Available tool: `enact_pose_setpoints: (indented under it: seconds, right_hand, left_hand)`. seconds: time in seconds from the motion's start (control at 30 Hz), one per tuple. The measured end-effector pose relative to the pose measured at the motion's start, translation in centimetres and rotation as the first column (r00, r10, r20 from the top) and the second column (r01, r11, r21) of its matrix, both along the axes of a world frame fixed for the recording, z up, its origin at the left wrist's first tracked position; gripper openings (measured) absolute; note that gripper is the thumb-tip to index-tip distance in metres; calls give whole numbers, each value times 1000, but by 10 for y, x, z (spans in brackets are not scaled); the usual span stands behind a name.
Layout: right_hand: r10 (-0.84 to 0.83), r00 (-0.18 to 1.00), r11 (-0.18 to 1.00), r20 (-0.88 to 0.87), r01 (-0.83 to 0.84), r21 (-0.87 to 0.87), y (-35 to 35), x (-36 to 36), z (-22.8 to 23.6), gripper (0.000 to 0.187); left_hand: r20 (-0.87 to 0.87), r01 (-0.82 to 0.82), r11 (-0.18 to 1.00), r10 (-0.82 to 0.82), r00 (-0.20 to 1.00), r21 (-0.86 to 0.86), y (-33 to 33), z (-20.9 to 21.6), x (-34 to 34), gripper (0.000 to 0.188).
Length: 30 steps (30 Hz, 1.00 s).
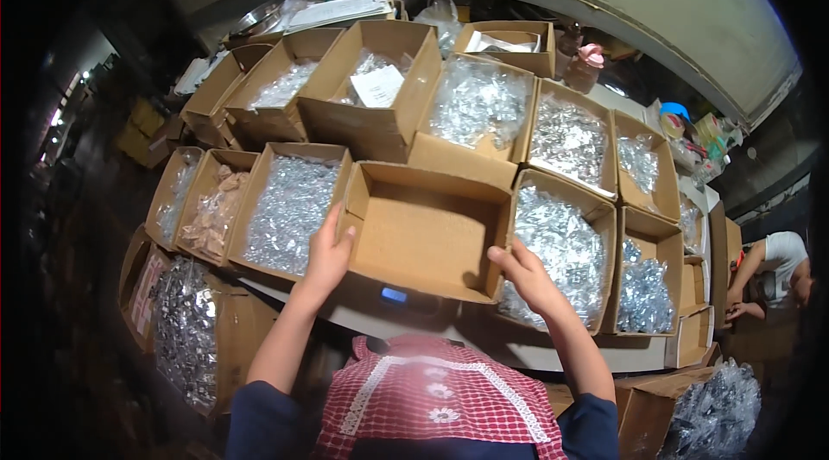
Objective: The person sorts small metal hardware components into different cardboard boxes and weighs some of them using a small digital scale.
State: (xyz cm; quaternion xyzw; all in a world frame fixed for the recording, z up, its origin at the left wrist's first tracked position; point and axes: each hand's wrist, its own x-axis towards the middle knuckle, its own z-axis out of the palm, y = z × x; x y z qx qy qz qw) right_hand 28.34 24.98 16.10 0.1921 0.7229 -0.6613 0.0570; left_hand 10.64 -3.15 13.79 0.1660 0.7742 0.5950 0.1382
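An open cardboard box [423, 231] with nothing inside lies between my hands. My left hand [330, 248] grips its left wall, thumb towards the inside. On the right, my right hand [525, 268] holds the opposite wall near the front corner, with the thumb over the rim. Just below the box's front edge shows a scale's lit blue display [394, 294]; I cannot tell whether the box rests on the scale. Beside my left hand stands a box of small clear packets [292, 210], and a larger heap of shiny packets [560, 244] fills the box by my right hand.
More cardboard boxes [371, 85] of packets stand in rows behind. A pink-lidded bottle [585, 67] is at the back right. Filled cartons stand low at left [186, 335] and right [712, 412]. Another person [777, 270] is at the far right.
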Motion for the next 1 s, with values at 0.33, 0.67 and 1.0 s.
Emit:
enact_pose_setpoints:
  seconds: [0.33,0.67,1.0]
  right_hand:
    - [26,995,527,92,-92,845,-37,-46,-48,85]
    - [-555,759,152,-341,496,855,-4,6,-66,54]
    - [-696,649,-137,-306,298,945,-61,0,-82,32]
  left_hand:
    - [38,315,779,-351,935,-542,-18,-47,-37,56]
    - [-735,-113,991,23,678,-74,-162,68,-342,25]
    - [-140,-124,426,-8,990,-896,-225,-15,-687,53]
